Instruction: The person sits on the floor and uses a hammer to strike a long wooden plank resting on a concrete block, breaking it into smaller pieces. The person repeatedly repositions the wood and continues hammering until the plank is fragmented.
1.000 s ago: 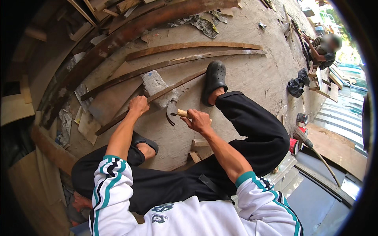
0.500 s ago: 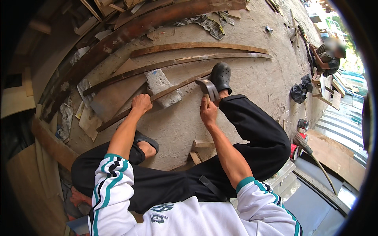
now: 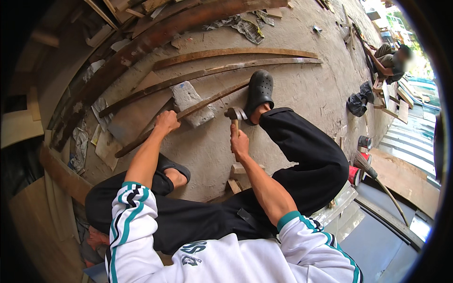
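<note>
My left hand (image 3: 166, 121) is wrapped round a long, narrow wooden strip (image 3: 222, 95), left of where it crosses a pale, chipped block (image 3: 189, 100). The strip's far end reaches the dark clog (image 3: 260, 92) on my right foot. A claw hammer is in my right hand (image 3: 240, 144), fingers closed round its wooden handle (image 3: 235, 126). Its metal head (image 3: 235, 113) is off the strip, a little below it and right of the block. A thin nail-like line stands at the strip near the block, too small to be sure of.
Two more wooden strips (image 3: 236, 53) lie beyond the block, with a thick brown beam (image 3: 155, 42) behind them. Short wood offcuts (image 3: 241, 169) rest between my legs. On the right are a black plastic bag (image 3: 360, 100), a broom (image 3: 365, 166), cans and a seated person (image 3: 390, 61).
My right hand has drawn the hammer left and slightly nearer its handle upright, away from the clog. My left hand keeps its grip on the strip. The distant person's head has shifted.
</note>
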Demonstrator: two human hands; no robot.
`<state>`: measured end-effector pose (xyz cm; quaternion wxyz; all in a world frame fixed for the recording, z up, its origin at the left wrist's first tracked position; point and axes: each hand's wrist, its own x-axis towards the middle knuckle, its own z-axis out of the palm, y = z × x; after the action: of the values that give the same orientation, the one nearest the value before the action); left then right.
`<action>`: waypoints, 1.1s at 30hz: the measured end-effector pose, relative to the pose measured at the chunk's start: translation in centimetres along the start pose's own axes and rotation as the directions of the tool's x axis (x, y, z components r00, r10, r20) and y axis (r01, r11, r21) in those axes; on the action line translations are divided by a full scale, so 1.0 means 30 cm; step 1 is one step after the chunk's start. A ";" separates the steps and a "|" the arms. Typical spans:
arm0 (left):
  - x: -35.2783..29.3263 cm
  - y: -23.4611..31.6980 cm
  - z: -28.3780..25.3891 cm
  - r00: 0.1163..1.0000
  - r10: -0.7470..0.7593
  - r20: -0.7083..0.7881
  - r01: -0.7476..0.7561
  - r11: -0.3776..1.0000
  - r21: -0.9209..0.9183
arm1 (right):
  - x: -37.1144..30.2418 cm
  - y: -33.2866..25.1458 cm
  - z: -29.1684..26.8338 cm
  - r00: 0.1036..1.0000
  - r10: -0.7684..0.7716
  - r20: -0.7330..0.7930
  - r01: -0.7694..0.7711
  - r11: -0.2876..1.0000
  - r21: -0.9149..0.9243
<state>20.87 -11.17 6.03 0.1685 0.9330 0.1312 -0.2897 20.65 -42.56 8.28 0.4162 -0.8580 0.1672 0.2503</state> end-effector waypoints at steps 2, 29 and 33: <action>0.021 -0.030 -0.023 0.991 0.006 0.133 0.008 0.995 -0.102 | 0.016 -0.025 -0.021 0.999 0.047 0.005 -0.048 0.989 0.140; -0.065 -0.049 0.010 0.999 -0.024 -0.021 0.022 0.997 -0.071 | 0.015 -0.067 -0.001 0.993 0.117 0.016 -0.115 0.937 0.329; -0.088 0.004 -0.027 0.997 -0.057 -0.043 0.057 0.998 0.018 | 0.015 -0.069 -0.002 0.991 0.136 -0.016 -0.121 0.922 0.367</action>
<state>19.21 -11.36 8.24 0.1482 0.9364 0.1584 -0.2758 22.06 -41.40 9.36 0.5474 -0.7580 0.2752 0.2238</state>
